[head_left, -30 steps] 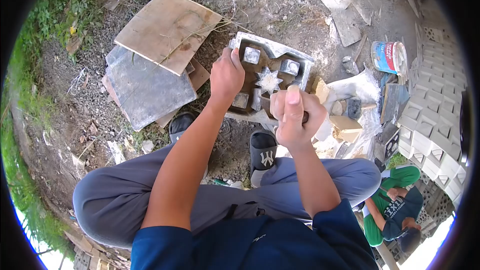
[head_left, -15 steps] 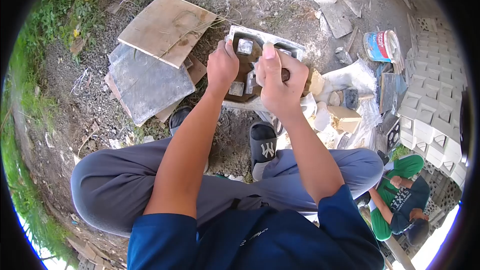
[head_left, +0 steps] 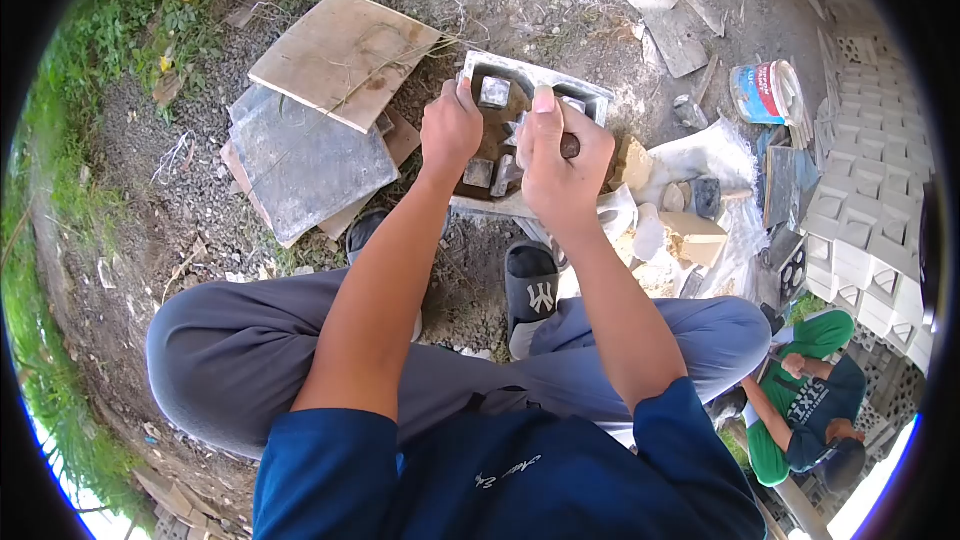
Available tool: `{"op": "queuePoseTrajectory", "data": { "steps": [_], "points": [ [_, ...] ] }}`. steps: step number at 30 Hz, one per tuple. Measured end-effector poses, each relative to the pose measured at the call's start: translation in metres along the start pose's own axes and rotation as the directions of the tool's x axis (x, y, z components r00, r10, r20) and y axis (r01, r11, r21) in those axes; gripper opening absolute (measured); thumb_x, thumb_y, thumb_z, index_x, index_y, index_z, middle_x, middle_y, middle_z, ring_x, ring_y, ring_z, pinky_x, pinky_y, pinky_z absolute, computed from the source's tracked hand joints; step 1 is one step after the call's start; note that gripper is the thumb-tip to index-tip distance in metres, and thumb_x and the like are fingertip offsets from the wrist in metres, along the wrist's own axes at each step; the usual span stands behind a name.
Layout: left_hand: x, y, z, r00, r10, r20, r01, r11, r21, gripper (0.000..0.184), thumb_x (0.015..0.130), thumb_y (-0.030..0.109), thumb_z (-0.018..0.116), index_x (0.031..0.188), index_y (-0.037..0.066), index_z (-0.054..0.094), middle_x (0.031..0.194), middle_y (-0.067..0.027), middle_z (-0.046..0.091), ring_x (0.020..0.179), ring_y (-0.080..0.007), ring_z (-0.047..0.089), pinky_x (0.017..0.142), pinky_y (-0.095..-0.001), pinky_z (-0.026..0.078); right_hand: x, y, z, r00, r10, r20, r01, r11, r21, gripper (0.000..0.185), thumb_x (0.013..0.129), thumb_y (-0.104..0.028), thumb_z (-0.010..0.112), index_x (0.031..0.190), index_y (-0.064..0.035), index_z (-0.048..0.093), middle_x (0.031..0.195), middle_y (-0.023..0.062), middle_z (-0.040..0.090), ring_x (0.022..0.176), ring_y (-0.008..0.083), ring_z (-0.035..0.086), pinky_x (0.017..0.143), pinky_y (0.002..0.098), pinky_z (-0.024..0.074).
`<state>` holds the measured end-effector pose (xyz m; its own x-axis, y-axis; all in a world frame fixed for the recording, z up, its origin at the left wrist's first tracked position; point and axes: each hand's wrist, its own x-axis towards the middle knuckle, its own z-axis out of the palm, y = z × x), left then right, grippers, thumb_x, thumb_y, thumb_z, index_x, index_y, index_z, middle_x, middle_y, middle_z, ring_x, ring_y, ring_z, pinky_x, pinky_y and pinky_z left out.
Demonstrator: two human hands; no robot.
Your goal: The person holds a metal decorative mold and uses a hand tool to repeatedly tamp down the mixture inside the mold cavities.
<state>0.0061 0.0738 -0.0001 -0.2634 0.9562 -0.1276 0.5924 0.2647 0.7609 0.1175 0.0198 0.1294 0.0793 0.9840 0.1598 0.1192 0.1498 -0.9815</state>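
Note:
A pale rectangular box-like mould (head_left: pixel 545 67) with several square metal-grey blocks inside lies on the ground in front of me. My left hand (head_left: pixel 452 130) is closed over its left wall, thumb up at the rim. Above the right part of the mould, my right hand (head_left: pixel 565 155) is wrapped round a tool whose brown rounded handle end (head_left: pixel 570 145) shows beside the palm. The tool's working end is mostly hidden behind my fingers, so its kind does not show.
Left of the mould lie stacked boards, a tan one (head_left: pixel 345 60) over a grey one (head_left: pixel 315 160). On the right are a plastic sheet with yellowish chunks (head_left: pixel 690 235), a paint bucket (head_left: pixel 765 92) and stacked pale blocks (head_left: pixel 865 200). A co-worker (head_left: pixel 815 400) sits at lower right.
The whole view has shifted slightly. My left hand stays at the mould's left wall, and my right hand keeps its grip with little visible movement.

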Motion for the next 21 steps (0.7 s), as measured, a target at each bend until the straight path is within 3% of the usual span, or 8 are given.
{"op": "queuePoseTrajectory", "data": {
  "steps": [5, 9, 11, 13, 15, 17, 19, 21],
  "points": [
    [-0.003, -0.008, 0.002, 1.0, 0.01, -0.002, -0.01, 1.0, -0.012, 0.038, 0.106, 0.032, 0.038, 0.102, 0.001, 0.061, 0.088, -0.0316, 0.068, 0.085, -0.0521, 0.065, 0.077, -0.0593, 0.052, -0.023, -0.016, 0.001, 0.987, -0.067, -0.143, 0.079, 0.994, 0.077, 0.042, 0.105, -0.024, 0.054, 0.071, -0.0001, 0.052, 0.055, -0.0025, 0.037, 0.053, 0.0042, 0.031, 0.047, 0.0278, 0.0254],
    [-0.001, -0.001, 0.0, 1.0, -0.01, -0.003, 0.01, 1.0, -0.01, 0.039, 0.106, 0.033, 0.038, 0.101, 0.001, 0.06, 0.088, -0.0315, 0.068, 0.086, -0.0522, 0.065, 0.078, -0.0595, 0.051, -0.018, -0.011, 0.001, 0.988, -0.073, -0.136, 0.059, 0.993, -0.103, 0.043, 0.107, -0.025, 0.051, 0.07, -0.0006, 0.052, 0.054, -0.002, 0.039, 0.05, 0.0037, 0.032, 0.047, 0.0262, 0.0264],
    [-0.001, -0.001, -0.001, 0.998, -0.048, 0.026, 0.048, 0.999, 0.023, 0.039, 0.106, 0.033, 0.037, 0.102, 0.001, 0.06, 0.089, -0.0318, 0.068, 0.087, -0.0526, 0.065, 0.079, -0.0595, 0.051, -0.019, -0.038, 0.001, 0.971, 0.04, -0.237, 0.015, 0.973, 0.228, 0.043, 0.106, -0.025, 0.052, 0.071, -0.001, 0.052, 0.055, -0.0028, 0.039, 0.052, 0.0034, 0.031, 0.047, 0.026, 0.0263],
    [-0.003, -0.004, -0.001, 0.999, -0.033, 0.018, 0.033, 0.999, -0.004, 0.04, 0.106, 0.034, 0.037, 0.104, 0.001, 0.06, 0.091, -0.0321, 0.068, 0.087, -0.0529, 0.065, 0.079, -0.0595, 0.051, -0.025, -0.022, 0.002, 0.97, 0.017, -0.242, 0.038, 0.975, 0.22, 0.045, 0.107, -0.026, 0.052, 0.069, -0.0013, 0.051, 0.056, -0.0036, 0.041, 0.053, 0.0027, 0.033, 0.047, 0.0257, 0.0268],
    [-0.002, -0.001, -0.001, 1.0, -0.023, 0.02, 0.023, 1.0, -0.006, 0.04, 0.106, 0.035, 0.037, 0.102, 0.001, 0.059, 0.09, -0.0317, 0.068, 0.087, -0.0525, 0.065, 0.079, -0.0594, 0.051, -0.023, -0.013, 0.003, 0.983, -0.059, -0.173, 0.034, 0.989, -0.141, 0.048, 0.108, -0.028, 0.049, 0.067, -0.0031, 0.05, 0.056, -0.005, 0.045, 0.051, 0.0016, 0.038, 0.046, 0.0244, 0.0281],
    [0.001, -0.004, 0.002, 1.0, -0.006, 0.013, 0.006, 1.0, -0.006, 0.04, 0.106, 0.034, 0.037, 0.103, 0.001, 0.058, 0.09, -0.0315, 0.068, 0.087, -0.0524, 0.065, 0.078, -0.0594, 0.051, -0.023, -0.029, -0.003, 0.988, 0.012, -0.154, -0.029, 0.993, -0.111, 0.048, 0.108, -0.028, 0.049, 0.067, -0.0029, 0.051, 0.056, -0.0044, 0.045, 0.051, 0.0018, 0.038, 0.046, 0.0242, 0.0284],
    [0.0, -0.007, 0.002, 1.0, -0.01, 0.025, 0.01, 1.0, 0.003, 0.039, 0.106, 0.032, 0.037, 0.105, 0.001, 0.06, 0.09, -0.0316, 0.068, 0.086, -0.0522, 0.065, 0.078, -0.0594, 0.051, -0.023, -0.046, -0.004, 0.952, 0.045, -0.303, -0.013, 0.994, 0.105, 0.047, 0.108, -0.029, 0.05, 0.069, -0.0018, 0.051, 0.056, -0.0048, 0.041, 0.053, 0.0016, 0.034, 0.047, 0.0246, 0.027],
    [-0.002, -0.006, 0.001, 1.0, -0.016, 0.028, 0.016, 1.0, -0.002, 0.038, 0.106, 0.032, 0.038, 0.105, 0.001, 0.06, 0.09, -0.0316, 0.068, 0.086, -0.0521, 0.065, 0.078, -0.0597, 0.051, -0.026, -0.029, -0.001, 0.938, 0.031, -0.344, 0.002, 0.996, 0.094, 0.048, 0.108, -0.029, 0.051, 0.069, -0.0017, 0.049, 0.056, -0.0047, 0.04, 0.053, 0.0016, 0.033, 0.047, 0.0248, 0.0266]
  ]
}}
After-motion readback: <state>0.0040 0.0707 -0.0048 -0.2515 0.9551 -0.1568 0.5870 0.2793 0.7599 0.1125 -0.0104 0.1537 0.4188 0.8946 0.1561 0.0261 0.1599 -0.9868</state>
